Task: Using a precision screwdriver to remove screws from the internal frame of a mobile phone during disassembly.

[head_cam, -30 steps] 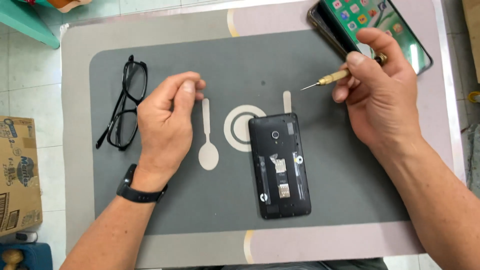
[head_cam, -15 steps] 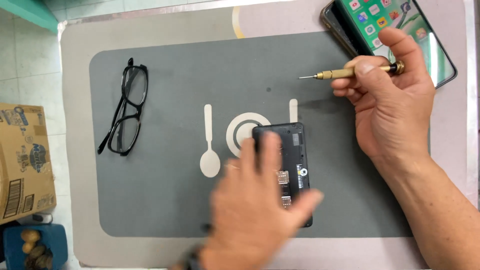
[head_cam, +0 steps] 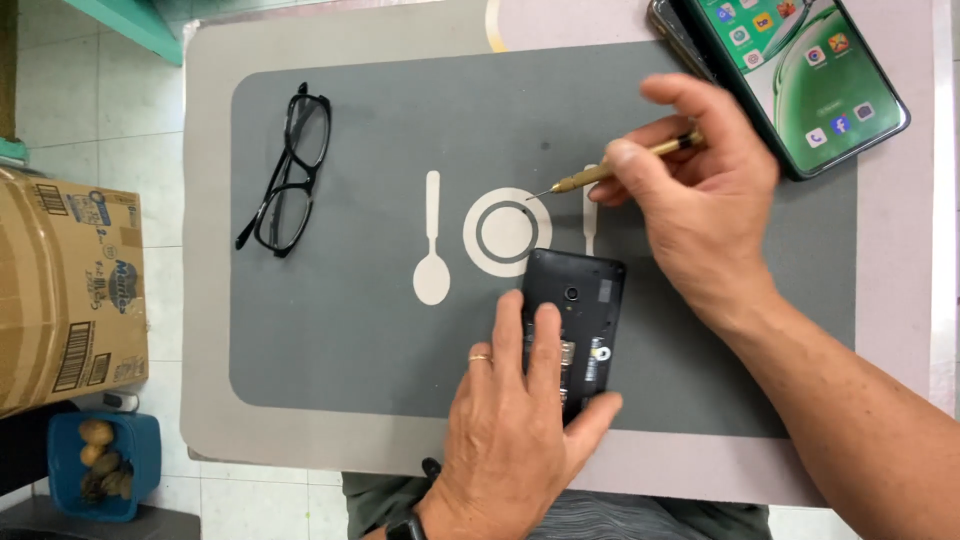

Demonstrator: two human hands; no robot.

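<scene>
under the left hand (head_cam: 515,425), black opened phone (head_cam: 580,300) on grey mat (head_cam: 350,330)

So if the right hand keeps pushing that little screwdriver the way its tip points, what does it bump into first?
Probably the white printed ring on the grey mat; the right hand aims the screwdriver there, though its height is unclear.

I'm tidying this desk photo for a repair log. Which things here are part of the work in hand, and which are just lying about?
In use:
- opened black phone, under the left hand
- brass-coloured screwdriver, held in the right hand
- grey mat beneath them

Lying about:
- black glasses
- lit smartphone at the mat's far corner
- cardboard box
- blue tub on the floor
</scene>
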